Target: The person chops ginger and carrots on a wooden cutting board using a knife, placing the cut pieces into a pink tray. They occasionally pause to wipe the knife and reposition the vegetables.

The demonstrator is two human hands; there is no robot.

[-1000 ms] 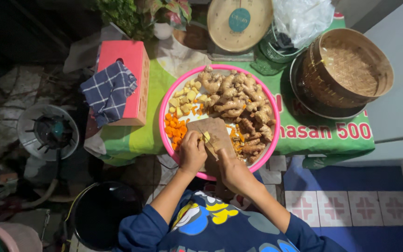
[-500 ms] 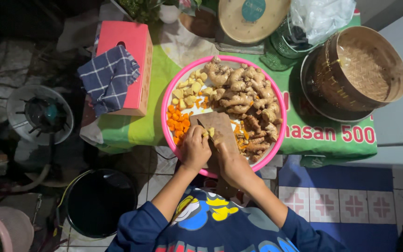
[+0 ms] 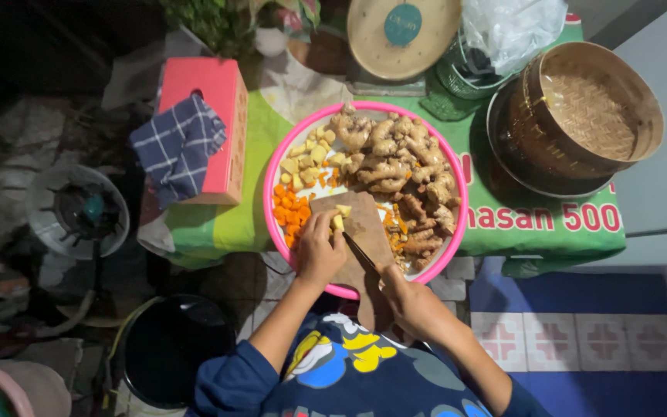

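Pink basin (image 3: 272, 202) sits on a green printed sheet (image 3: 550, 224), with a wooden board (image 3: 364, 232) laid across its near rim. Left hand (image 3: 319, 251) pins a small pale yellow piece (image 3: 339, 222) on the board, fingertips closed on it. Right hand (image 3: 414, 305) has its grip wrapped round a knife (image 3: 362, 255), blade angled up toward the piece, tip just beside the left fingers.

For a clean cut, my read:
- curl the left fingertips back, knuckles forward; blade is very close to them
- board only bridges the basin edge, so it may rock; press straight down, no sideways push
- piece is small, keep its flat side down if it has one
- light is poor, cut slowly

Around it: whole ginger roots (image 3: 403, 166) fill the far right of the basin, pale chunks (image 3: 306, 154) far left, orange chunks (image 3: 291, 212) near left. More cut bits lie at the board's far edge.

Off to the side: pink box (image 3: 225, 116) with a checked cloth (image 3: 175, 147), woven steamer basket (image 3: 580, 116), black bucket (image 3: 167, 347) on the floor
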